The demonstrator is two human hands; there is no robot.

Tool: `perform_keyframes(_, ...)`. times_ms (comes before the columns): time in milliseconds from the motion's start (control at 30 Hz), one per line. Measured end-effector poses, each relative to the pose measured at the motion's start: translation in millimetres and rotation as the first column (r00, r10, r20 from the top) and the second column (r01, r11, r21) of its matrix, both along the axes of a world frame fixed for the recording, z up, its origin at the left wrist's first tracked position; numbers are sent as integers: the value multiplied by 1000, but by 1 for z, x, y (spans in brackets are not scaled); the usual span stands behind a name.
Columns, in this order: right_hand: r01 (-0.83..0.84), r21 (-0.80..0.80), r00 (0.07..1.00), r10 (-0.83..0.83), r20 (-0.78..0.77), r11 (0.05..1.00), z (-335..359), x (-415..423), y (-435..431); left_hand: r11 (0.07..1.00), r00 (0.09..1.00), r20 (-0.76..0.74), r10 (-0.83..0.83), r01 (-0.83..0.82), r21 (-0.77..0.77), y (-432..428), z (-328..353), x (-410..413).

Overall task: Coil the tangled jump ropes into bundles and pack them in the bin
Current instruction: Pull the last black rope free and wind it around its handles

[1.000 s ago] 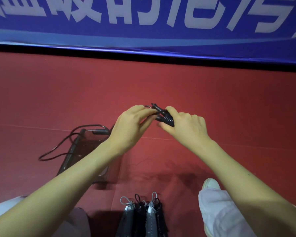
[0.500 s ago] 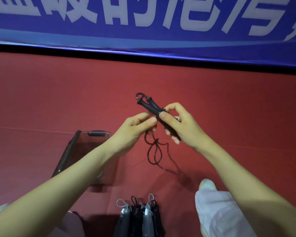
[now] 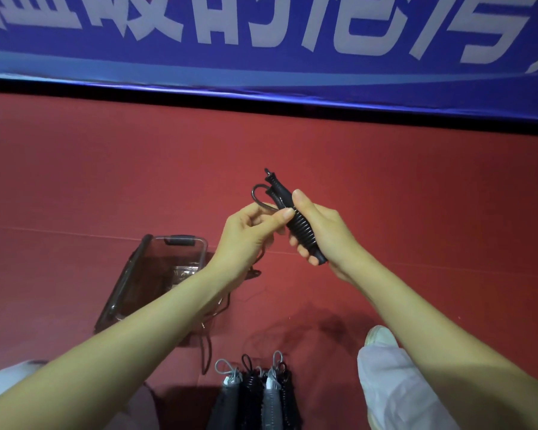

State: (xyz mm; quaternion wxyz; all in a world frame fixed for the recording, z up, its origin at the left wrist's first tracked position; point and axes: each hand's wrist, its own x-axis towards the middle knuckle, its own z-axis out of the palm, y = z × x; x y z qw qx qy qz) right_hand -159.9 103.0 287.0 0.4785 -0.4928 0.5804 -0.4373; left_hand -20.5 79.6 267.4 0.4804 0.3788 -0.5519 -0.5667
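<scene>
1. Black jump rope handles (image 3: 295, 225): 2 ribbed grips lying side by side, held above the floor near the middle of my view, tips tilted toward 11 o'clock.

2. Right hand (image 3: 326, 237): fingers curled round both grips, thumb laid along their top.

3. Black cord (image 3: 253, 195): I see it loop out of the handle tips at 10 o'clock and pass into the left hand. It then trails under the left forearm to the floor at 7 o'clock.

4. Left hand (image 3: 246, 240): thumb and forefinger pinch the cord just beside the grips, with the other fingers curled in.

5. Clear plastic bin (image 3: 180, 240): on the floor at 8 o'clock from the handles, partly behind the left forearm. I cannot tell its contents through the glare.

6. Spare handles (image 3: 255, 395): 4 in a row, grey and black by turns, at 6 o'clock on the lower edge, with cord loops at their tops.

7. White shoe (image 3: 379, 336) and pale trouser leg (image 3: 389, 386): at 5 o'clock, under the right forearm.

8. Red floor (image 3: 106, 181), with a blue banner (image 3: 261, 72) bearing white characters along 12 o'clock.
</scene>
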Motion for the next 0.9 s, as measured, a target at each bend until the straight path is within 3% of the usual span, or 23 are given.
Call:
perform_keyframes(67, 38, -10, 999, -38, 36, 999, 2, -1, -1, 988, 988, -19, -150, 151, 39, -3, 5, 1)
perform_keyframes(133, 38, -23, 999, -38, 18, 999, 4, -5, -3, 945, 955, 72, -286, 269, 188, -10, 12, 7)
perform_keyframes(267, 12, -104, 986, -29, -165, 994, 5, -10, -3, 817, 774, 312, -551, 426, 388, -24, 18, 25)
perform_keyframes(333, 22, -164, 977, -56, -206, 986, 7, -14, -6, 742, 685, 311, -659, 527, 415, -27, 11, 31)
perform_keyframes(400, 37, -197, 974, -79, -213, 980, 10, -20, -7, 680, 651, 240, -720, 591, 434, -28, 4, 34)
perform_keyframes(500, 52, -220, 971, -101, -217, 974, 14, -29, -8, 694, 723, 108, -683, 594, 406, -29, -1, 37)
perform_keyframes(667, 89, -272, 946, -167, -279, 958, 14, -37, -12, 858, 905, 52, -422, 380, 346, -34, 2, 35)
perform_keyframes(900, 192, -273, 924, -267, -273, 943, 15, -37, -17, 968, 972, 57, -230, 222, 114, -35, 14, 30)
